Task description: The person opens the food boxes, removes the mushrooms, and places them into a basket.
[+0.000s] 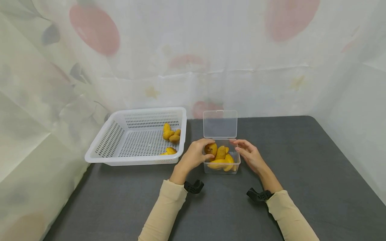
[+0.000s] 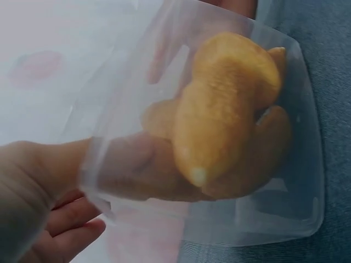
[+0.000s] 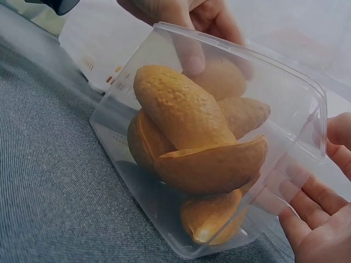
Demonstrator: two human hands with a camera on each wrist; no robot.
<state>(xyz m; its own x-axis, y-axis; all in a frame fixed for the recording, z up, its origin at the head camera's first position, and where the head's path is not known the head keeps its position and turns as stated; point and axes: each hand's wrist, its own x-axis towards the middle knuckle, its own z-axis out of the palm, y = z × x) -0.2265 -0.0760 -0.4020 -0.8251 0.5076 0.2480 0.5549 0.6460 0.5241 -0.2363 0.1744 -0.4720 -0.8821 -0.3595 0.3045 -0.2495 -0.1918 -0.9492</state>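
A small clear plastic box point(image 1: 221, 170) stands on the dark table with its hinged lid point(image 1: 220, 124) raised upright behind it. Several orange-yellow food pieces point(image 3: 181, 109) are piled inside, above the rim. My left hand point(image 1: 196, 155) is at the box's left rim, its fingers curled round one orange piece point(image 1: 210, 148) at the top of the pile. Through the wall point(image 2: 296, 208) the left wrist view shows my thumb against the pile point(image 2: 219, 109). My right hand point(image 1: 248, 154) lies with relaxed fingers along the box's right side; those fingers point(image 3: 307, 224) touch the wall.
A white slotted basket point(image 1: 102, 147) sits left of the box, holding a few more orange pieces point(image 1: 169, 134) near its right side. The dark table point(image 1: 301, 160) stretches right and toward me. Patterned curtain hangs behind and on both sides.
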